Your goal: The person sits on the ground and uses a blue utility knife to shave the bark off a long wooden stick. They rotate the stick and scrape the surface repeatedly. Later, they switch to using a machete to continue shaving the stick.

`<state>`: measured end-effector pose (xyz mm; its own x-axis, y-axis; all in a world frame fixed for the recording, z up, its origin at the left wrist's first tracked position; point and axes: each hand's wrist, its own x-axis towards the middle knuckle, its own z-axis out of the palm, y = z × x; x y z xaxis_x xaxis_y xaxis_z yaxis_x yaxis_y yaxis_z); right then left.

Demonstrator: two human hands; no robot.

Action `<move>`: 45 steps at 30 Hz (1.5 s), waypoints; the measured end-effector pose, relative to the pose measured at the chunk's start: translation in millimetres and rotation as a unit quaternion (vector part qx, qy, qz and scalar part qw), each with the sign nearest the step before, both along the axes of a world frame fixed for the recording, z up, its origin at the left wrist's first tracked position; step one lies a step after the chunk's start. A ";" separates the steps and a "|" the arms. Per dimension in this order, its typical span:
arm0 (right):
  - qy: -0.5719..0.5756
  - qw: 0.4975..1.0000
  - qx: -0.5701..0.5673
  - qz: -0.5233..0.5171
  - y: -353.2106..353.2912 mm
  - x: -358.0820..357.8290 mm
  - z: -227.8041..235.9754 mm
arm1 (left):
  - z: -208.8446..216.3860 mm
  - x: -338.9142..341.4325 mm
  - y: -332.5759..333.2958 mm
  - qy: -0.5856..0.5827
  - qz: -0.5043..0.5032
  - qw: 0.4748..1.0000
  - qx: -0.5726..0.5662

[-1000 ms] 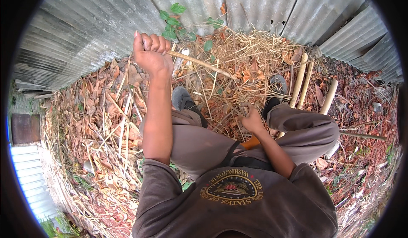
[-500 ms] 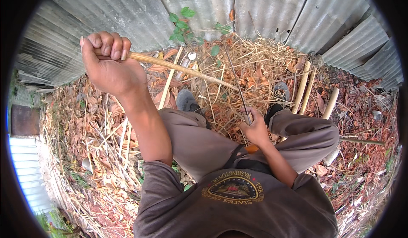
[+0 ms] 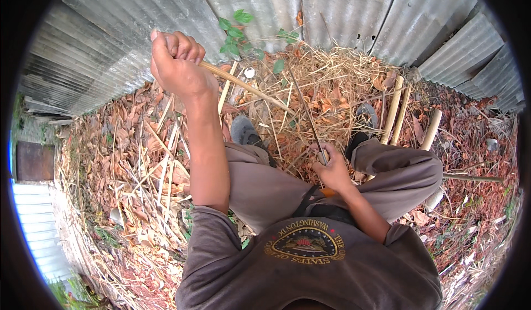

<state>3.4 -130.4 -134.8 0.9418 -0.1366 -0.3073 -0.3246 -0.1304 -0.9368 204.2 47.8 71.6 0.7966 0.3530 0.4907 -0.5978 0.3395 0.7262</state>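
Observation:
My left hand is raised at the far left, fingers wrapped round one end of a slim wooden stick. The stick slants down to the right, and its tapered free end sits just left of a long, narrow knife. Low in front of my body, my right hand is closed around the knife's handle end, mostly hidden by the fingers. The thin dark blade points away from me and up toward the metal sheets. My feet and bent knees are on either side of the tools.
Corrugated metal sheets wall off the far side. A small green plant grows at their foot. Several cut pale sticks stand out at the right, and dry leaves, straw and thin split strips litter the ground.
My left hand has moved right, carrying the stick, whose tapered end has shifted back from the blade to its left. The right hand and knife have hardly moved.

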 end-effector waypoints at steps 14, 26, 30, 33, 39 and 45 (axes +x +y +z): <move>-0.053 0.982 0.169 0.059 78.9 27.5 74.4 | -8.6 -23.0 -17.7 0.053 -0.115 0.991 -0.030; -0.034 0.993 0.086 0.074 94.6 55.1 57.7 | -21.5 -24.0 0.4 0.046 -0.063 0.996 -0.045; -0.022 0.996 0.057 0.060 93.7 68.5 6.2 | -21.6 -24.4 -1.5 0.055 -0.061 0.996 -0.041; -0.024 0.998 0.037 0.043 95.6 69.1 6.2 | -24.3 -19.2 2.3 0.042 -0.061 0.996 -0.056; -0.038 0.998 0.006 0.058 88.3 76.0 -25.9 | -22.7 -19.8 -0.6 0.055 -0.046 0.997 -0.041; -0.020 0.998 -0.009 0.067 87.6 74.4 36.1 | -25.5 -15.8 1.0 0.050 -0.061 0.995 -0.058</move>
<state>77.8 -42.8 -98.7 0.9635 -0.0143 -0.2672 -0.2651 -0.1872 -0.9459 188.3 48.8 46.1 0.8796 0.3009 0.3684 -0.4740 0.4897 0.7317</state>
